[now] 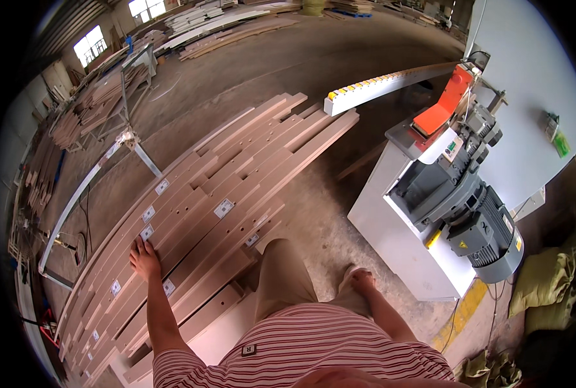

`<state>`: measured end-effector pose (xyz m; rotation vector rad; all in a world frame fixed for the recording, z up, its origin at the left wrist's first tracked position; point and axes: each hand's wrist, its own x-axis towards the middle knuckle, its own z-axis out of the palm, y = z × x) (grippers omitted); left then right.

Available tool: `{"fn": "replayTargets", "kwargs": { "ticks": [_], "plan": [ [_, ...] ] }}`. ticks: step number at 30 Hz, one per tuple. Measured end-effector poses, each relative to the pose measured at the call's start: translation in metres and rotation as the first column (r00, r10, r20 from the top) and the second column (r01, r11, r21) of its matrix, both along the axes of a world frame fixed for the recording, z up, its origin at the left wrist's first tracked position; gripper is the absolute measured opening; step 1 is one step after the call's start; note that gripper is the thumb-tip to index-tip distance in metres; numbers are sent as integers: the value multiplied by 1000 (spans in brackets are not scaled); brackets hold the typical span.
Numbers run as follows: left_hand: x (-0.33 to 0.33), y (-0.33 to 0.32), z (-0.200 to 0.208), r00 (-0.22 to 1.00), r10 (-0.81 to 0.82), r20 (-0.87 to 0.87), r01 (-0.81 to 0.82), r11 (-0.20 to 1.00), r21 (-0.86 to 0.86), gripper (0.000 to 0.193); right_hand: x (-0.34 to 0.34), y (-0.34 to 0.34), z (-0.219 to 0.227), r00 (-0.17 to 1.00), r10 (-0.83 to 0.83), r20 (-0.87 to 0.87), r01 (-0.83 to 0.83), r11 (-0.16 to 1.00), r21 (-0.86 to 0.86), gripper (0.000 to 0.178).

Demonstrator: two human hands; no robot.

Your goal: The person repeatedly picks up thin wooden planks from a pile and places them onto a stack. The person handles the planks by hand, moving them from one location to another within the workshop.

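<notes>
My left hand (145, 260) lies on a stack of long brownish-pink boards (210, 229), its fingers stretched toward a small white printed label (146, 233). The hand grips nothing that I can see. More white labels, such as one label (223, 208) to the right, are stuck on other boards. Several boards have small round holes, and their ends are staggered. My right hand (364, 282) hangs low beside my right leg, away from the boards. Its fingers are small and bunched in the picture, so whether they hold anything is unclear.
To the right stands a grey machine with a large motor (488, 242) and an orange guard (444, 103). A white roller rail (391, 89) runs off behind it. A metal frame (74, 200) borders the stack's left side. Sacks (547, 281) lie at lower right, more board piles (97, 110) farther back.
</notes>
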<state>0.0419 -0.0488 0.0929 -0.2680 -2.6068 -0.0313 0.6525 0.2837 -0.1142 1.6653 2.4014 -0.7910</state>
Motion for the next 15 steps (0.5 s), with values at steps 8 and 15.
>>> {"fn": "replayTargets", "kwargs": {
  "ticks": [8, 15],
  "plan": [
    [1, -1, 1, 1000, -16, -20, 16, 1000, -6, 44, -1, -4, 2, 998, -19, -53, 21, 999, 27, 28],
    [-7, -9, -5, 994, 61, 88, -56, 996, -65, 48, -6, 2, 7, 998, -43, 40, 49, 987, -156, 31]
  ]
}}
